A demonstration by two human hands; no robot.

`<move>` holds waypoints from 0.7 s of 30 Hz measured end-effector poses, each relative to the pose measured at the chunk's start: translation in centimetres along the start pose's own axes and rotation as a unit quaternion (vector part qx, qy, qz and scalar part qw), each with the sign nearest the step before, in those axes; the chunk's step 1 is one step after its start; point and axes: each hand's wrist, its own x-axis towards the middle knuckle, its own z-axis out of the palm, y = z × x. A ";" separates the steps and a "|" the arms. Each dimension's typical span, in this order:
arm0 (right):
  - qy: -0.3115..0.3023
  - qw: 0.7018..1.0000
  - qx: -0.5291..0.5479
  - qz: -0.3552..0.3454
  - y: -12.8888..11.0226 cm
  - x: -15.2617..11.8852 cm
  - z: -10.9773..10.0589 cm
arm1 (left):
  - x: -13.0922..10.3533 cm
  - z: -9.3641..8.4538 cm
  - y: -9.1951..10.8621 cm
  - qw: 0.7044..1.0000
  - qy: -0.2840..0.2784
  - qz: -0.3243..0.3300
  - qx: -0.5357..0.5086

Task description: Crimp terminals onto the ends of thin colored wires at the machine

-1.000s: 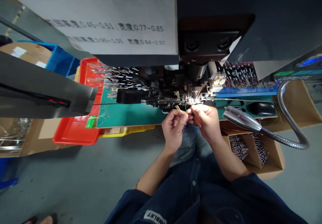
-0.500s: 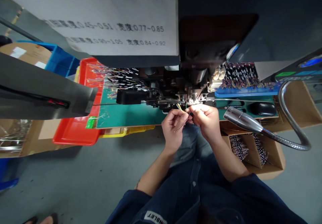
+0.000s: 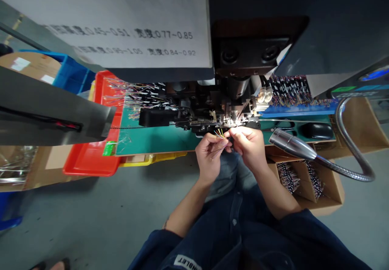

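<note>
My left hand (image 3: 209,154) is closed in a pinch around a small bundle of thin coloured wires (image 3: 219,133), whose ends fan out above the fingertips. Beside it, my right hand (image 3: 249,144) pinches at the same bundle, thumb and forefinger just under the lit head of a crimping machine (image 3: 234,118). Which wire the right fingers grip is hidden. A strip of terminals (image 3: 202,122) runs into the machine from the left.
A bendable metal lamp (image 3: 293,143) points in from the right. Wire bundles lie in a red tray (image 3: 91,162), a blue tray (image 3: 299,111) and a cardboard box (image 3: 330,210). A black computer mouse (image 3: 317,130) rests on the green bench top (image 3: 158,142).
The machine's upper parts stand differently, with two bolts now showing. The wire ends have shifted and spread slightly above my left fingers. Both hands stay almost in place.
</note>
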 end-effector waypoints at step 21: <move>0.035 0.999 0.036 0.020 0.5 0.2 0.8 | 0.1 0.6 -0.3 0.999 0.045 -0.002 0.004</move>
